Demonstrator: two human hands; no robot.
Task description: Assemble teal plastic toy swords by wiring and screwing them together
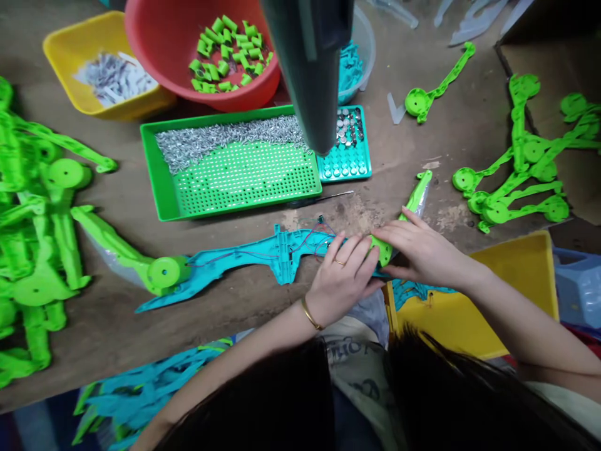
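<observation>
A blue plastic toy bow body [239,252] with thin red and dark wires lies across the table in front of me. At its left end sits a green plastic arm [168,274] with a round hub and a clear piece along it. My left hand [345,269], wearing a ring and a bracelet, is closed over the right end of the blue body. My right hand [417,247] grips a second green arm [382,249] at that end, its fingers bent round the hub. The fingers hide most of the joint between the two parts.
Ahead stand a green tray [235,188] of screws, a teal tray [347,163] with small round parts, a red bowl [159,56] and a yellow bin [61,47]. A dark tool column [310,69] hangs above. Green arms [35,288] are heaped left, others [535,150] right.
</observation>
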